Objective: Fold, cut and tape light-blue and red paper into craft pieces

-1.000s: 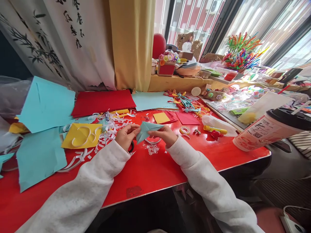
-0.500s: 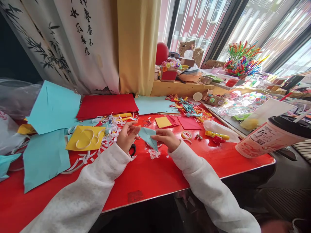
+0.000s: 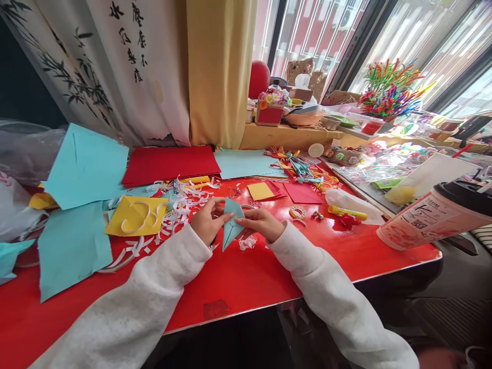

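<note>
A folded light-blue paper [image 3: 232, 221] is held upright above the red table [image 3: 261, 277], its narrow point facing down. My left hand [image 3: 209, 220] pinches its left edge between thumb and fingers. On the other side, my right hand [image 3: 264, 223] grips the right edge with thumb and fingertips. Small white paper scraps [image 3: 247, 242] lie on the table just behind and below the folded paper. A small yellow sheet [image 3: 260, 191] rests on red squares beyond my hands.
Blue sheets [image 3: 73, 251] and a yellow square [image 3: 135, 216] with curled strips lie left. Dark red paper [image 3: 172, 165] is at the back. A tape roll [image 3: 297, 212], a yellow tube [image 3: 347, 212] and a tilted drink cup [image 3: 426, 218] stand right.
The folded blue paper has turned more upright, its point now facing down instead of down-right. My left hand has moved slightly right and closed on its edge.
</note>
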